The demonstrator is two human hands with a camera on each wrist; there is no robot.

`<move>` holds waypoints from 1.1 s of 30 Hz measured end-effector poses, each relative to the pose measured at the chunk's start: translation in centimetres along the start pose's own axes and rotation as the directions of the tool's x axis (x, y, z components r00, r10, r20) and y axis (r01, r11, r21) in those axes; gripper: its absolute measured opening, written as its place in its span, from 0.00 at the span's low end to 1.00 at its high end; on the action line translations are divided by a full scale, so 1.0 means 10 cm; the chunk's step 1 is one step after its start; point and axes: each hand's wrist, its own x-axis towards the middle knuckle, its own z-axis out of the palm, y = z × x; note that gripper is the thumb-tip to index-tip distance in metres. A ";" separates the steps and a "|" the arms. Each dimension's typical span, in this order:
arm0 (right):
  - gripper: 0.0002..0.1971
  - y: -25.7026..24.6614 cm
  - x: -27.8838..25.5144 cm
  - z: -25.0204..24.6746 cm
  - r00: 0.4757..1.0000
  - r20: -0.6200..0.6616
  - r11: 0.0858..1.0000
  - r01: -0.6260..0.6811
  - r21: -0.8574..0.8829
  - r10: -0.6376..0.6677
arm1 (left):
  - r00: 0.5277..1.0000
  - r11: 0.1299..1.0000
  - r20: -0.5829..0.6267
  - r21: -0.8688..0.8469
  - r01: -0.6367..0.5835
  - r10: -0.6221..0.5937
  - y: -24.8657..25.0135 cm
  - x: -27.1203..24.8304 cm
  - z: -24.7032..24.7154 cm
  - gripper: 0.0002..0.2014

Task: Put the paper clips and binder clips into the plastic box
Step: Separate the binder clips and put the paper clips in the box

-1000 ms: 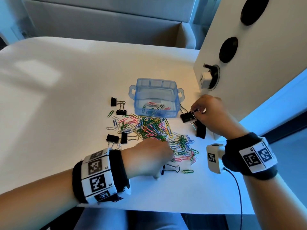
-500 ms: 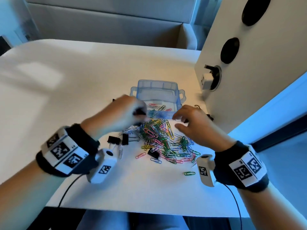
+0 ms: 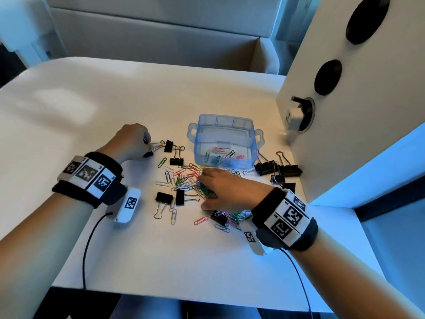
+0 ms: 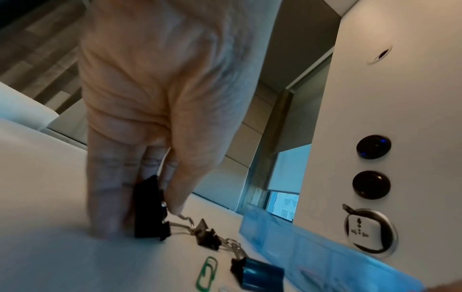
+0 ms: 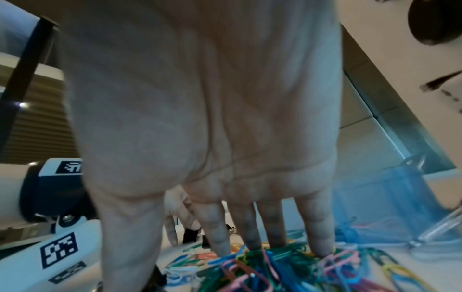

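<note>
**Both hands down among the clips, box near the table's far right**

Left side: left hand (image 3: 132, 143) at the left edge of the scatter, fingers curled down onto the white table (image 3: 92, 134). Left wrist view shows the fingers close together around a black binder clip (image 4: 148, 209), thumb tip on its wire handle; the clip's lower edge touches the table. Just right of that hand, two more black binder clips (image 3: 172, 151) with wire loops, near each other.

Centre: loose spread of coloured paper clips (image 3: 181, 178), green, pink, blue, white, yellow. Two black binder clips (image 3: 171, 198) lie at the near edge of the spread.

Behind the pile, the blue translucent plastic box (image 3: 224, 140), open, upright, a handful of paper clips inside.

Right of centre: right hand (image 3: 222, 188) palm down on the dense part of the pile. Right wrist view shows fingers (image 5: 322, 233) straight and slightly apart, tips pressing into the clips; whether any clip is pinched, cannot tell.

Far right: cluster of larger black binder clips (image 3: 279, 169) beside the box, next to a white panel (image 3: 368, 111) holding a socket.
</note>
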 end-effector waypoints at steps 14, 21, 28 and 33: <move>0.29 -0.14 0.22 -0.16 1.000 -0.007 0.997 0.014 0.077 -0.013 | 0.962 0.952 0.203 0.211 -0.223 0.181 0.35 -0.50 0.25 0.08; 0.24 0.02 -0.11 -0.03 0.999 0.034 0.996 0.034 0.080 -0.037 | 0.844 0.885 0.376 0.115 -0.452 0.382 0.49 -0.84 0.25 0.07; 0.24 -0.12 -0.52 0.19 0.984 -0.100 0.985 0.134 -0.113 -0.145 | 0.898 0.897 0.417 0.328 -0.295 0.143 0.46 -0.98 0.17 0.30; 0.15 -0.25 -0.46 0.23 0.986 -0.110 0.978 0.102 -0.184 -0.124 | 0.904 0.912 0.416 0.330 -0.245 0.093 0.49 -0.95 0.20 0.20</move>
